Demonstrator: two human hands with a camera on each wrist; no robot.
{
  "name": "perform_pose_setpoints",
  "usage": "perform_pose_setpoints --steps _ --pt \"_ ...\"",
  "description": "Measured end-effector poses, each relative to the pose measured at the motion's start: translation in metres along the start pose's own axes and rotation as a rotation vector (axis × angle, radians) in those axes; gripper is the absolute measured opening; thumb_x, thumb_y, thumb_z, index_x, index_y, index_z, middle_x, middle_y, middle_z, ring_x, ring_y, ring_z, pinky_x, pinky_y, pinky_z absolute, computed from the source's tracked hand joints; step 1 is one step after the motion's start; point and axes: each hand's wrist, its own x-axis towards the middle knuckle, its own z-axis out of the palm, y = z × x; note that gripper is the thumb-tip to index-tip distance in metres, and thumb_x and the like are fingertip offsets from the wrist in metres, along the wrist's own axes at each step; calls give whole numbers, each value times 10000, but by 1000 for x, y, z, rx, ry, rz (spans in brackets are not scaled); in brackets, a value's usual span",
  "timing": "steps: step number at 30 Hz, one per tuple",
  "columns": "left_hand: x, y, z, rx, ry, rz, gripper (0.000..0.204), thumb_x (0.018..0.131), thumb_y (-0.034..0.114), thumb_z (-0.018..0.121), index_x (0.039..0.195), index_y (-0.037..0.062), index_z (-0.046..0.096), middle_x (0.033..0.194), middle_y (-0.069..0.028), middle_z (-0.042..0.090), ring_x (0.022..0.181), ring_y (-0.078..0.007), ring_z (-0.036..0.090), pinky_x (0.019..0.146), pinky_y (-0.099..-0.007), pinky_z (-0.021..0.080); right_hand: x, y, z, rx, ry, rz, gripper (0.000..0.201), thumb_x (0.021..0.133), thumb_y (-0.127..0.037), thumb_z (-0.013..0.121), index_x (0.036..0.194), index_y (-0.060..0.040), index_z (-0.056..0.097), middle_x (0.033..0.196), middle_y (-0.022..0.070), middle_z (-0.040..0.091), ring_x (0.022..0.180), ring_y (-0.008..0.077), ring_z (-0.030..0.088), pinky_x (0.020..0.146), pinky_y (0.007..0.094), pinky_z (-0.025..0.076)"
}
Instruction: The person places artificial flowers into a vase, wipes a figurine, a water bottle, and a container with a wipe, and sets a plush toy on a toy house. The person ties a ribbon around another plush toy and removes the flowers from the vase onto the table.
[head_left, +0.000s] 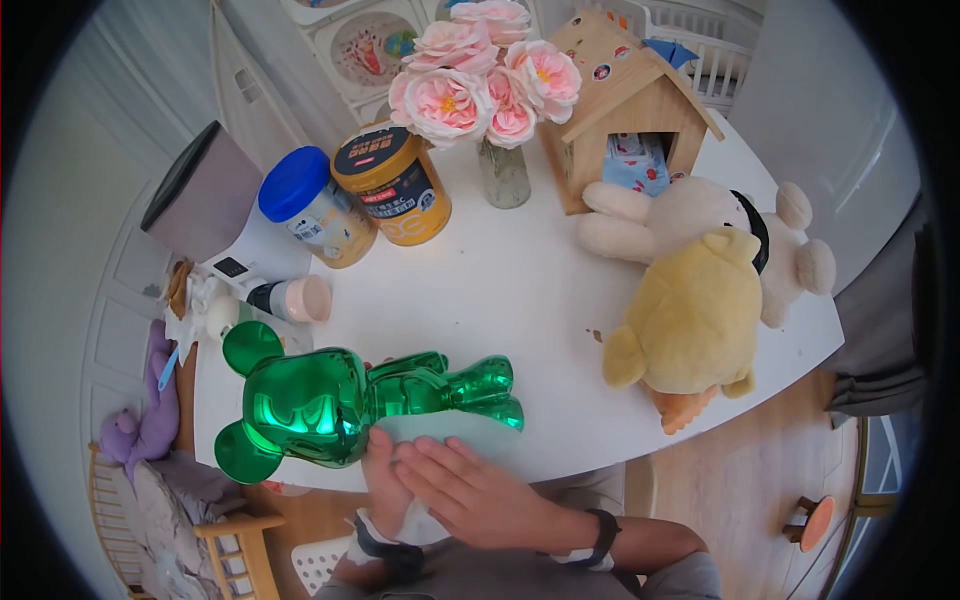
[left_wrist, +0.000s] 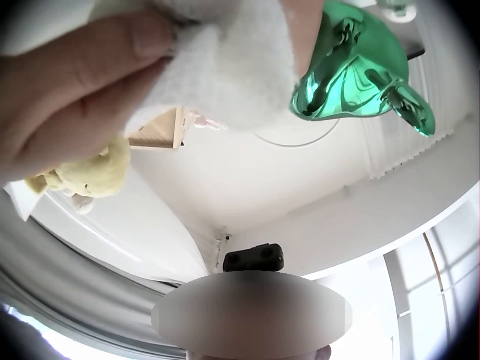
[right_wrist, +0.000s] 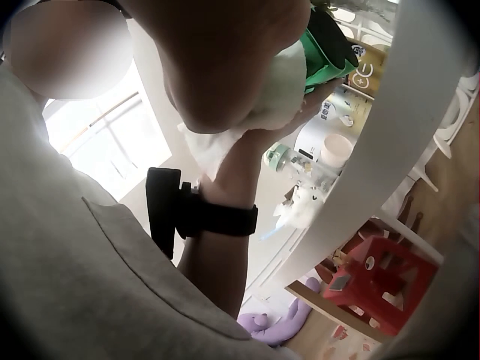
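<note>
A shiny green bear figure (head_left: 305, 405) lies on the white table, head to the left, feet to the right. Just in front of it, both hands come together around a white cloth (left_wrist: 225, 67), which looks soft and textured in the left wrist view. My left hand (head_left: 388, 488) holds the cloth from the left, partly hidden by it. Over it lies my right hand (head_left: 475, 495), fingers nearly straight in the head view; its thumb presses the cloth in the left wrist view. Part of the cloth (right_wrist: 285, 94) spreads toward the figure in the right wrist view.
Behind the figure are a pink cup (head_left: 308, 299), a blue-lidded can (head_left: 320, 215) and a yellow can (head_left: 405, 195). A vase of pink flowers (head_left: 503, 175) and a wooden house (head_left: 590, 120) stand farther back. Plush toys (head_left: 690, 310) lie at the right.
</note>
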Motion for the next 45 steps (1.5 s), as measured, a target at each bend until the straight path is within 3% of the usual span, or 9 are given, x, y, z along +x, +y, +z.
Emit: perform_pose_setpoints --steps 1,4,10,18,24,25,32,38,45 --pt "0 4 6 0 2 -1 719 903 583 621 1415 108 452 1320 -74 558 1189 -208 551 1021 -374 453 2 -3 -2 70 42 55 641 869 -164 529 1436 97 381 1535 228 351 1450 349 312 1191 465 245" --pt "-20 15 92 -612 435 -65 551 996 460 492 1395 83 441 1221 -70 556 1138 -205 554 973 -362 463 12 -7 -8 182 153 151 645 886 -168 552 1427 127 362 1514 286 335 1423 415 320 1173 498 257" --pt "-9 44 109 -806 576 32 519 1014 414 465 1402 74 414 1214 -76 530 1145 -215 537 971 -365 457 49 11 -24 390 319 297 673 934 -157 528 1436 184 237 1479 386 270 1370 524 316 1145 530 275" --pt "30 29 74 -247 176 366 744 895 509 620 1455 93 362 1369 -99 466 1256 -249 485 1049 -396 422 61 19 -43 296 192 412 713 998 -358 499 1391 194 278 1404 395 369 1315 507 396 1112 516 328" --pt "11 -1 33 181 -116 600 933 806 580 736 1495 107 322 1485 -116 418 1339 -273 447 1107 -419 396 43 47 -55 99 -35 288 742 994 -429 487 1429 141 296 1423 297 422 1325 418 427 1128 503 295" --pt "12 -4 29 52 -22 558 1177 657 507 882 1518 26 238 1477 -147 406 1319 -283 470 1064 -409 447 41 47 -59 91 -76 307 726 993 -424 486 1436 124 310 1429 271 430 1330 399 423 1133 503 285" --pt "9 4 35 -15 -10 529 1053 772 468 813 1532 38 225 1491 -136 396 1316 -293 475 1069 -422 446 16 28 -43 -404 -117 250 636 928 -298 549 1421 79 408 1477 221 420 1410 347 356 1164 499 251" --pt "5 7 38 -25 41 540 1024 809 482 773 1538 36 208 1518 -120 360 1335 -284 450 1079 -419 436 5 2 -35 -69 31 265 557 887 -201 543 1358 92 487 1471 230 438 1429 347 348 1180 499 233" --pt "-7 17 51 112 -60 524 1163 703 543 842 1511 -19 223 1421 -148 456 1299 -261 479 1073 -397 439 31 38 -43 -260 164 316 494 877 -183 558 1298 74 541 1348 221 536 1319 364 465 1149 500 287"
